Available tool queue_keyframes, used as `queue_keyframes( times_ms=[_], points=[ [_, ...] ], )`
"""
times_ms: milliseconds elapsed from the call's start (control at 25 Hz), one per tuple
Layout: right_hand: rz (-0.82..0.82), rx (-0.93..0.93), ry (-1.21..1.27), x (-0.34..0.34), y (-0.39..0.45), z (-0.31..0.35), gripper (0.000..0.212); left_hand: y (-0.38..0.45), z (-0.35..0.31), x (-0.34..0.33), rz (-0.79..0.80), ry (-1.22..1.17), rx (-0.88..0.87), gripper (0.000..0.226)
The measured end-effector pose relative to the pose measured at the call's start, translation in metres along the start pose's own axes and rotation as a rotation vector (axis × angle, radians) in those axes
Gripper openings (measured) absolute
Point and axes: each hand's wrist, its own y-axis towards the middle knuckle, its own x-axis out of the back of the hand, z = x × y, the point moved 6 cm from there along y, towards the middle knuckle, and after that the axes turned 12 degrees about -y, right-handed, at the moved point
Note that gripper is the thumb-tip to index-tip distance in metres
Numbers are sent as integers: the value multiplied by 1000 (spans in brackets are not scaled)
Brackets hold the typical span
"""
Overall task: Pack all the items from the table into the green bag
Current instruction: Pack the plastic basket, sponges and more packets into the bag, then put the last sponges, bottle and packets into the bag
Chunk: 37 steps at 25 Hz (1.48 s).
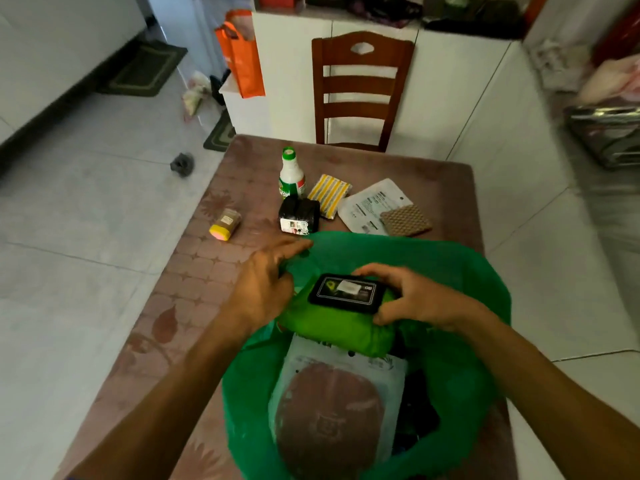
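Tabletop (194, 278) items are being bagged.
Wipes (341, 306) are gripped by the right hand (412, 299); the bag (450, 271) rim is pinched wide by the left hand (266, 278).

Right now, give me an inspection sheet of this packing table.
Surface: table under a brownish patterned cover.
Job's things: green bag open, holding a green wipes pack above a flat packet with a brown disc. Unpacked: white bottle, black roll pack, yellow striped sponge, white pouch, brown mesh pad, small jar.
Clutter: nothing seen.
Grippers: left hand grips the bag's rim; right hand holds the wipes pack.
Cables: nothing seen.
Surroundings: wooden chair, orange bag, floor mats.
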Motion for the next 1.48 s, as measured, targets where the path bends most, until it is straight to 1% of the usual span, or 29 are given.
queue_keyframes(
  times_ms=[80,120,200,240,280,320,400,440,480,520,560,640,680,760,800,840,880,920,960,1040,1120,1160,1200,1240,1320,1360,1400,1440,1480],
  points=[
    [-92,-65,-176,-9,21,-11,62,-7,-1,-2,3,-38,17,65],
    [-115,-70,-283,-11,27,-13,63,-10,-1,-4,26,-40,1,65],
    [-87,-62,-536,-11,34,-10,62,-11,1,-12,95,-47,-19,63],
    [-84,-60,-648,-6,32,-1,56,-10,3,-13,118,-67,-18,62],
    [-129,-38,-688,3,31,9,46,-8,5,-14,134,-101,-11,60],
    [-234,6,-620,19,30,20,37,-6,7,-15,144,-151,4,58],
    [-519,86,-282,60,31,34,28,-1,13,-18,157,-300,93,55],
    [-640,81,-136,85,39,28,26,2,18,-21,154,-388,169,54],
    [-722,31,-42,106,52,15,23,6,23,-25,139,-455,236,52],
    [-767,-65,7,123,71,-8,19,12,28,-29,105,-499,282,51],
    [-774,-184,6,134,92,-36,17,17,31,-32,70,-498,292,50],
    [-716,-355,-98,146,132,-91,22,25,38,-35,12,-432,266,50],
    [-677,-385,-245,148,146,-109,28,26,41,-35,-2,-393,251,49],
    [-627,-399,-677,146,163,-131,47,23,48,-33,-20,-356,247,49],
    [-599,-405,-831,144,168,-138,58,20,50,-31,-26,-350,245,50],
    [-548,-411,-910,141,173,-147,71,19,50,-31,-24,-349,234,51],
    [-488,-449,-912,137,175,-154,83,17,50,-32,-12,-363,231,52],
    [-432,-496,-872,135,176,-164,90,16,50,-33,2,-379,233,52],
    [-397,-529,-854,131,175,-167,91,16,50,-35,11,-387,232,52],
    [-394,-508,-906,130,180,-170,89,15,50,-34,9,-385,234,53],
    [-469,-480,-967,138,179,-157,79,13,46,-34,13,-372,240,53],
    [-477,-494,-1009,142,175,-153,72,12,44,-35,18,-370,246,53],
    [-450,-523,-1051,142,170,-149,66,11,42,-36,21,-373,257,53],
    [-388,-536,-1062,140,168,-148,58,11,41,-37,24,-373,262,53],
    [-267,-492,-932,124,161,-150,43,9,39,-39,25,-338,238,52],
    [-252,-441,-876,117,157,-149,40,8,40,-40,28,-319,227,52],
    [-283,-446,-736,111,149,-146,39,7,41,-42,35,-312,231,52],
    [-330,-477,-675,109,138,-143,42,4,40,-44,46,-317,242,52],
    [-462,-460,-656,114,131,-140,53,2,36,-45,58,-314,245,52]
  ],
)
